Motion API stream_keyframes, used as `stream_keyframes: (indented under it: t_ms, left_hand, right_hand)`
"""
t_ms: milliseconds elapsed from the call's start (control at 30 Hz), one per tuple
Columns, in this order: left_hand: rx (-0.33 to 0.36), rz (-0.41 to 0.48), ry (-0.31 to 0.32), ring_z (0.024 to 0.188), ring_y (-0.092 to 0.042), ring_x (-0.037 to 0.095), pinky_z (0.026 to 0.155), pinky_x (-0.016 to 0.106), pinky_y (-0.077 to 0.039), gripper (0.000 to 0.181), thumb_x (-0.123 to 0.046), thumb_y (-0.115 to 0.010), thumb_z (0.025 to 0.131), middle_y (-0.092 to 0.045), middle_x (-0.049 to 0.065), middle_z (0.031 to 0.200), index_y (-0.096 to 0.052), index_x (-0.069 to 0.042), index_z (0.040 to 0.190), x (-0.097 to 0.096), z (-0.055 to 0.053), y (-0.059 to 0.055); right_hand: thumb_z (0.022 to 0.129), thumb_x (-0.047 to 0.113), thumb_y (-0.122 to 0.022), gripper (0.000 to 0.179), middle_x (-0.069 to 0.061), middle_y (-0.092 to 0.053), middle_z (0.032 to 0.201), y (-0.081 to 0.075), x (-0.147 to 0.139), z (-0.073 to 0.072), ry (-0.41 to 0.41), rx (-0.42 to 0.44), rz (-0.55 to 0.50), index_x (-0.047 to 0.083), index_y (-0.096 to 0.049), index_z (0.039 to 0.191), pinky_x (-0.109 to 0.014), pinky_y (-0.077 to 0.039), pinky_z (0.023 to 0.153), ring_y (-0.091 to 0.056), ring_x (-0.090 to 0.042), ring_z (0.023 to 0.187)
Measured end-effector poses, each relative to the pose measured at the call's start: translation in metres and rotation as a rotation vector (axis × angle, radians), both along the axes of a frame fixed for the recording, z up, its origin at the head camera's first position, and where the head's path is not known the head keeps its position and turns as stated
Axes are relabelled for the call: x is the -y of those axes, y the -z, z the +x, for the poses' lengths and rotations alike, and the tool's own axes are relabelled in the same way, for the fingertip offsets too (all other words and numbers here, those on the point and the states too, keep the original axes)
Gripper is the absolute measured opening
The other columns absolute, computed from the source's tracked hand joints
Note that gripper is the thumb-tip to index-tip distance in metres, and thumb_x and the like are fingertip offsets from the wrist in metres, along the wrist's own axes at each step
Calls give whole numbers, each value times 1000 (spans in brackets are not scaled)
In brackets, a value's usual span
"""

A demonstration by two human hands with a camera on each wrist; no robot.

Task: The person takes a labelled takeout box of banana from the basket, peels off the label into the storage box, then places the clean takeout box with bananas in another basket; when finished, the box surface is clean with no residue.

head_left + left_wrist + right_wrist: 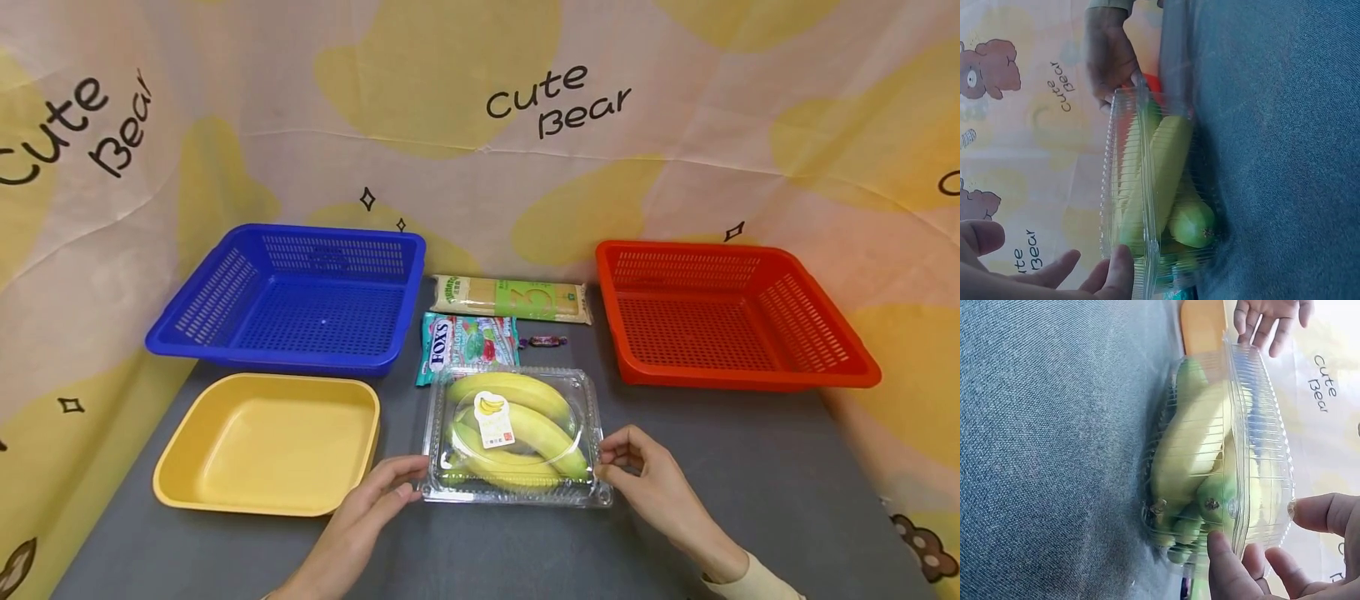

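Observation:
A clear plastic clamshell box of bananas (517, 433) sits at the front middle of the grey table, lid closed, with a white label on top. At its left edge is my left hand (375, 500), fingertips right at the rim and thumb apart from the fingers. My right hand (660, 483) is at the opposite edge, its loosely bent fingertips against the box side and lid. In the left wrist view, the ribbed wall of the banana box (1157, 181) stands close over the table. The right wrist view shows spread fingers (1229, 569) beside the lid's seam.
A blue basket (408, 308) stands at the back left and a red basket (615, 333) at the back right. In front of the blue one is a yellow tray (367, 433). Behind the box lie a Fox's candy bag (476, 337), a noodle pack (517, 298) and a wrapped candy (545, 341).

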State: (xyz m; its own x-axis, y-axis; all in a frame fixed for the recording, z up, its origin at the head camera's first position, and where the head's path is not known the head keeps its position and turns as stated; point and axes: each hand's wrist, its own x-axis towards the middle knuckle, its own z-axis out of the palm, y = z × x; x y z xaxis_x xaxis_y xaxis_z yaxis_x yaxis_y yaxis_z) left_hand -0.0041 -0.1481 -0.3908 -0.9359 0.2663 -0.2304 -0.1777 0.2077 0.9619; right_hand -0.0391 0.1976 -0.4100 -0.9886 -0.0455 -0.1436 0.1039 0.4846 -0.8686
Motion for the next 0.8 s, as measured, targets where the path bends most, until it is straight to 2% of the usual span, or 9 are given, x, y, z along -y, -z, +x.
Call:
stream_keyframes:
  t_ms: [567,800]
  left_hand:
    - [47,-21,-60,126,-52,24,94,18,-48,39,-26,-45,103,-53,9,137,-55,-5,134,-5,-1,-2]
    - [27,-23,-70,126,-52,25,93,18,-49,36,-23,-47,102,-54,9,135,-56,-5,133,-7,-1,-3]
  right_hand:
    - [86,10,-72,24,-6,-65,96,-1,-1,0,-10,29,8,4,-60,106,-21,-48,71,-60,-8,82]
    - [86,11,-73,25,-7,-65,96,-1,-1,0,-4,52,7,4,-59,106,-21,-47,69,-61,-9,82]
